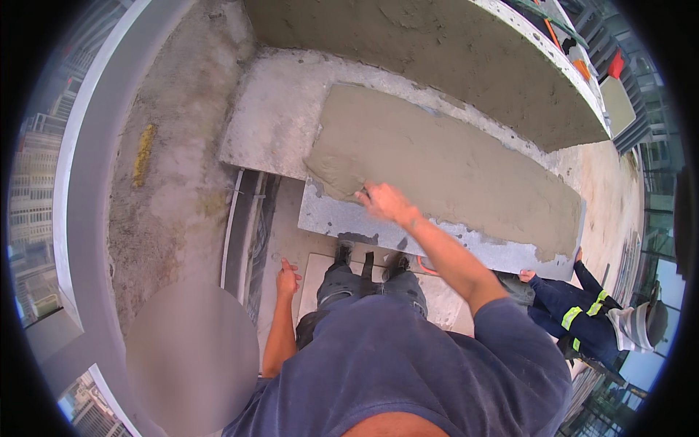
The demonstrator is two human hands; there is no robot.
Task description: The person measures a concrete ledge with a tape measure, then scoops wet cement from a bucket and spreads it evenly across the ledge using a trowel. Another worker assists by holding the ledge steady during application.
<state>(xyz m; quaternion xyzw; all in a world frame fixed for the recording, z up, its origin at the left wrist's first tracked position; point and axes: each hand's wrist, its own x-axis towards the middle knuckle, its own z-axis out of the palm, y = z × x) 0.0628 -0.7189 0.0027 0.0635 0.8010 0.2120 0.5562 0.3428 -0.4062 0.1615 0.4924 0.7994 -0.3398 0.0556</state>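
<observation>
Wet grey mortar (451, 160) lies in a thick layer over most of a long, pale grey slab (328, 213). The slab's bare near edge shows a few wet splotches. Over the mortar's near left part, my right hand (388, 204) is closed, slightly blurred by motion. A small dark bit shows at its fingers, too little to name. My left hand (289, 277) hangs low at my left side, apart from the slab. Its index finger points out, the other fingers are loosely bent, and nothing shows in it.
A co-worker (582, 313) in dark clothes with reflective bands has hands at the slab's right end. Beyond the slab stands a mortar-coated wall (437, 62). A concrete ledge (167, 175) runs along the left, beside a dark gap (251, 240). Tools (582, 69) sit at upper right.
</observation>
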